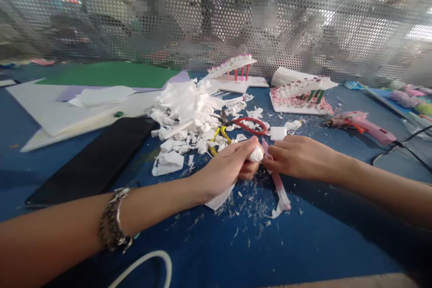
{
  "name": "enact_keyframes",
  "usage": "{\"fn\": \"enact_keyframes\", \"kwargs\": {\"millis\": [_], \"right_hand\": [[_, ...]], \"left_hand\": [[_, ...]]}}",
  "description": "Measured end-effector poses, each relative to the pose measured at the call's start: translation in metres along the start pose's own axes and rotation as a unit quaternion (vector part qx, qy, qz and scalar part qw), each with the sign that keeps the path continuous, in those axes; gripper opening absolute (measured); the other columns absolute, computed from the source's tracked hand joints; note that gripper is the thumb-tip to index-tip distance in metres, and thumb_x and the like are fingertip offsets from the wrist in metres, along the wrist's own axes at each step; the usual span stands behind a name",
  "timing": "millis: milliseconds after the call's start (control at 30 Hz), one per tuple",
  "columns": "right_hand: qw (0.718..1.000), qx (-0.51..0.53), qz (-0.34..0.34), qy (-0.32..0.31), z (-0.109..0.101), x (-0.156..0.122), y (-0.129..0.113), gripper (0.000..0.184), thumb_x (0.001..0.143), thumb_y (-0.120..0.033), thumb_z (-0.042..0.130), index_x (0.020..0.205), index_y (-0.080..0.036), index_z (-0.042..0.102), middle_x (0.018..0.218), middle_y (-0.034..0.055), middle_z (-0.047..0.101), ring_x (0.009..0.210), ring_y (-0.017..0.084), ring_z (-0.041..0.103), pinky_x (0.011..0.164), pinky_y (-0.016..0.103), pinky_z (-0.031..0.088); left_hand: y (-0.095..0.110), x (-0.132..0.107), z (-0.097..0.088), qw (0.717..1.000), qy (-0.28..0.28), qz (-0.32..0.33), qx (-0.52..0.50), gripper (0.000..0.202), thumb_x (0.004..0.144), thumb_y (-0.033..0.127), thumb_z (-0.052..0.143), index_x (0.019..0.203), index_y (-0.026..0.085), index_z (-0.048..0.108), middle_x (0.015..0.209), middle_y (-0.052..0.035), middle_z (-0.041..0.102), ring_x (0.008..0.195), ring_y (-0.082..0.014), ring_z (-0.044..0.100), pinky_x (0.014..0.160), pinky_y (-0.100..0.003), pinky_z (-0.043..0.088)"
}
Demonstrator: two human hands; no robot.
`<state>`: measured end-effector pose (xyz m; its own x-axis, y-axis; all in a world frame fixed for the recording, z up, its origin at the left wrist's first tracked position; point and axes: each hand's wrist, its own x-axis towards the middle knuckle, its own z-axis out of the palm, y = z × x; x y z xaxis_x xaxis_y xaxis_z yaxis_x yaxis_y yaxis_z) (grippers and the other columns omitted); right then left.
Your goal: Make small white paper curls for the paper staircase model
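Observation:
My left hand (pixel 227 162) is closed around a white wad (pixel 256 154), which looks like bunched paper; its tip shows between thumb and fingers. A flat white piece of paper (pixel 221 198) shows below that hand. Beside it, my right hand (pixel 300 155) has its fingers curled in at a pink-tinted paper strip (pixel 280 189), whose frayed white end hangs toward me. Just beyond my hands are scissors with red handles (pixel 251 125) and a yellow-handled tool (pixel 216 137), partly covered by a heap of torn white paper (pixel 185 108).
A dark flat slab (pixel 94 159) lies at left, before white sheets (pixel 64 112) and a green sheet (pixel 111 74). Two small slanted models (pixel 232 69) stand at the back. A pink glue gun (pixel 367 126) with cord lies right. Perforated metal (pixel 216 18) rises behind.

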<state>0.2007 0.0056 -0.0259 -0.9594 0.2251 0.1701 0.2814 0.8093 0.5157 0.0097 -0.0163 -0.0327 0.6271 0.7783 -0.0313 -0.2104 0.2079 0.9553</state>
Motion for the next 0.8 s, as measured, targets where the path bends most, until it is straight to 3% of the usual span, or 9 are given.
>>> {"fn": "enact_keyframes", "kwargs": {"millis": [200,333,400,500,567,700,800], "right_hand": [[0.994,-0.054,0.078,0.059,-0.008,-0.015,0.017,0.018,0.086,-0.013,0.04,0.075,-0.022,0.052,0.062,-0.0007,0.05,0.054,0.011,0.036,0.052,0.029,0.023],[0.979,0.077,0.155,0.111,-0.012,-0.031,0.016,0.014,0.08,-0.011,0.048,0.088,-0.022,0.049,0.068,-0.0003,0.052,0.059,0.011,0.044,0.053,0.026,0.034],[0.936,0.215,0.221,0.169,-0.014,-0.035,0.01,0.025,0.077,-0.011,0.053,0.097,-0.022,0.046,0.077,0.0014,0.054,0.068,0.012,0.051,0.059,0.026,0.042],[0.851,0.371,0.299,0.22,-0.021,-0.035,-0.002,0.026,0.077,-0.011,0.05,0.099,-0.024,0.047,0.083,0.0018,0.057,0.074,0.013,0.055,0.067,0.029,0.047],[0.839,0.41,0.284,0.219,-0.025,-0.033,-0.01,0.027,0.078,-0.012,0.047,0.101,-0.026,0.048,0.085,0.0023,0.058,0.078,0.014,0.057,0.071,0.031,0.048],[0.868,0.422,0.185,0.185,-0.031,-0.029,-0.017,0.03,0.077,-0.013,0.052,0.104,-0.025,0.048,0.094,0.0044,0.059,0.087,0.013,0.059,0.072,0.025,0.051],[0.87,0.436,0.149,0.178,-0.033,-0.027,-0.018,0.029,0.077,-0.013,0.053,0.105,-0.021,0.049,0.094,0.0063,0.059,0.086,0.012,0.059,0.072,0.021,0.052]], "left_hand": [[0.0,-0.001,-0.004,1.0,0.007,-0.03,-0.002,0.027,0.087,0.035,0.042,0.067,0.017,0.037,0.051,0.0072,0.025,0.042,-0.0047,0.02,0.043,-0.02,0.015],[0.002,-0.002,-0.004,0.998,0.046,-0.051,0.008,0.02,0.087,0.032,0.044,0.074,0.017,0.042,0.054,0.0064,0.032,0.046,-0.0037,0.027,0.044,-0.016,0.02],[0.003,-0.002,-0.003,0.996,0.065,-0.066,0.012,0.016,0.087,0.031,0.045,0.08,0.018,0.043,0.054,0.0063,0.035,0.047,-0.0036,0.029,0.045,-0.014,0.022],[0.005,-0.002,-0.002,0.994,0.076,-0.076,0.008,0.009,0.088,0.03,0.043,0.09,0.021,0.045,0.054,0.0069,0.039,0.046,-0.003,0.03,0.046,-0.012,0.024],[0.004,-0.002,-0.002,0.994,0.078,-0.071,0.004,0.01,0.088,0.03,0.044,0.09,0.022,0.047,0.055,0.0065,0.041,0.047,-0.0028,0.032,0.047,-0.012,0.027],[0.001,-0.002,-0.003,0.995,0.078,-0.061,0.004,0.012,0.085,0.031,0.051,0.085,0.019,0.053,0.059,0.0045,0.045,0.05,-0.0036,0.037,0.047,-0.012,0.03],[-0.001,-0.002,-0.005,0.996,0.068,-0.052,0.0,0.013,0.084,0.031,0.052,0.083,0.018,0.056,0.058,0.0049,0.045,0.05,-0.0029,0.038,0.049,-0.012,0.032]]}}
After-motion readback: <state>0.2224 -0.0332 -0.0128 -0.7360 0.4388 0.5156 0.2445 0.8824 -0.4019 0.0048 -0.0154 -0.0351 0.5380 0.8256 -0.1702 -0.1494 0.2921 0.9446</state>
